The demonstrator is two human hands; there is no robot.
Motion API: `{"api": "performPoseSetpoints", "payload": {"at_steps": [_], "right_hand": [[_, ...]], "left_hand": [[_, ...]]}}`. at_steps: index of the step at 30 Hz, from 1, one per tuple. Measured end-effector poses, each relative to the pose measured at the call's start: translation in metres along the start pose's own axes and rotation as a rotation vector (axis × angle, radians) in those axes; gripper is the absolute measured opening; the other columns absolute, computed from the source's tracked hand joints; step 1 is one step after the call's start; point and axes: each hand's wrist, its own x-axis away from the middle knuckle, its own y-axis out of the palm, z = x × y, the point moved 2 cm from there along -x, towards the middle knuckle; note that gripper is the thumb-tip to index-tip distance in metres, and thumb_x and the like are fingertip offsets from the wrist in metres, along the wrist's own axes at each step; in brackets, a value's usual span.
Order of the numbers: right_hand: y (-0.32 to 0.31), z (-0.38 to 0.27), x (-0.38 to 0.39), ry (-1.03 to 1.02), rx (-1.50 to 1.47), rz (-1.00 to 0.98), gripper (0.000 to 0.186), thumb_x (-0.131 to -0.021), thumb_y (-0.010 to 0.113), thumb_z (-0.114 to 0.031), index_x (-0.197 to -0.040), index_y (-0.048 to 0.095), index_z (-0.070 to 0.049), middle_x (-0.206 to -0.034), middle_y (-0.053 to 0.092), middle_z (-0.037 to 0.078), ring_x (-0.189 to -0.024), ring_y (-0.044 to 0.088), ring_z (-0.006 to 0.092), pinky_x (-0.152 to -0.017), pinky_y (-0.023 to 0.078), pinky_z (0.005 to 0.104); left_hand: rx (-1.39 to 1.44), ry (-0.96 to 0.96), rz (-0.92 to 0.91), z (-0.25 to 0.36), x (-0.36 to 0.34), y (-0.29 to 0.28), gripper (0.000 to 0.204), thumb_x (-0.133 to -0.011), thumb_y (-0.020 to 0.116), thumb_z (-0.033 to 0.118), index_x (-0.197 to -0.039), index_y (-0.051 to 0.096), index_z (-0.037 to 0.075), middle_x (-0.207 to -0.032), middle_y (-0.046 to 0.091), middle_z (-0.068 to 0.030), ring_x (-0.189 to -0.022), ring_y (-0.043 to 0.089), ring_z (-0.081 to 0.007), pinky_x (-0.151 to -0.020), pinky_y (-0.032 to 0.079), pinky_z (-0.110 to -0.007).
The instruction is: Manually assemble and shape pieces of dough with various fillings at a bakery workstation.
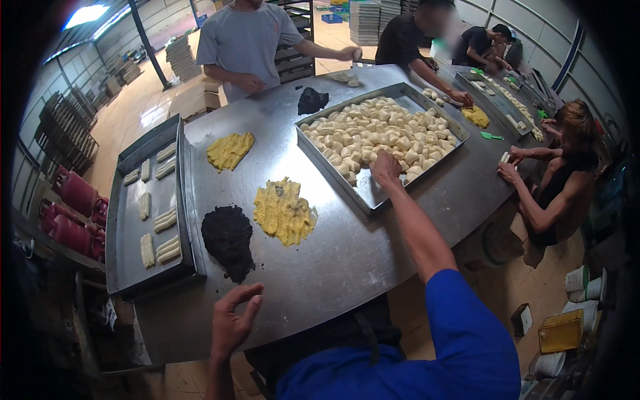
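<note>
Reaching into a metal tray heaped with pale dough pieces, my right hand has curled fingers among them; whatever it grips is hidden. My left hand is open and empty above the steel table's near part, fingers loosely bent, below a dark crumbly mound. Beside that mound lies a yellow paste mound, with another behind. At the left, a second tray holds shaped dough sticks, some grouped side by side.
Co-workers work around the steel table, near more trays, a dark mound and a green scraper. Red gas cylinders stand at left; containers sit on the floor at lower right.
</note>
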Motion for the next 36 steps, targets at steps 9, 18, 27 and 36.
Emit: {"api": "performPoseSetpoints", "payload": {"at_steps": [9,18,27,36], "right_hand": [[-0.100,-0.053,0.194,-0.347,-0.556,-0.022,0.031,-0.089,0.073,-0.019,-0.115,0.068,-0.001,-0.099,0.068,0.013,-0.081,0.070,0.0243,-0.075,0.057,0.0376],[-0.113,-0.091,0.282,0.162,-1.483,-0.781,0.021,-0.098,0.065,-0.008,-0.116,0.063,0.002,-0.099,0.070,0.009,-0.083,0.067,0.0135,-0.073,0.057,0.0286],[-0.132,-0.042,0.255,-0.740,-0.030,0.034,0.039,-0.091,0.071,-0.011,-0.127,0.059,0.000,-0.129,0.058,0.016,-0.107,0.063,0.0274,-0.085,0.057,0.0349],[-0.088,-0.137,0.332,-0.353,-0.962,-1.022,0.042,-0.091,0.079,-0.022,-0.129,0.069,-0.005,-0.115,0.072,0.011,-0.099,0.068,0.0175,-0.083,0.055,0.0314]], "left_hand": [[0.585,-0.331,-0.169,-0.048,-0.014,0.087,0.048,-0.105,0.059,0.015,-0.150,0.047,0.001,-0.146,0.055,-0.0171,-0.126,0.062,-0.0268,-0.104,0.053,-0.039],[0.875,-0.409,-0.273,-0.076,-0.014,0.097,0.047,-0.102,0.067,0.025,-0.142,0.057,0.004,-0.116,0.067,-0.0082,-0.099,0.068,-0.0152,-0.085,0.060,-0.031],[1.065,-0.352,-0.154,-0.086,0.019,0.062,0.048,-0.107,0.057,0.019,-0.147,0.044,-0.005,-0.124,0.063,-0.0180,-0.118,0.064,-0.0245,-0.100,0.058,-0.038],[0.667,-0.349,-0.031,-0.069,0.022,0.073,0.024,-0.095,0.075,0.011,-0.112,0.063,-0.002,-0.113,0.070,-0.0131,-0.093,0.073,-0.0165,-0.081,0.061,-0.030]]}}
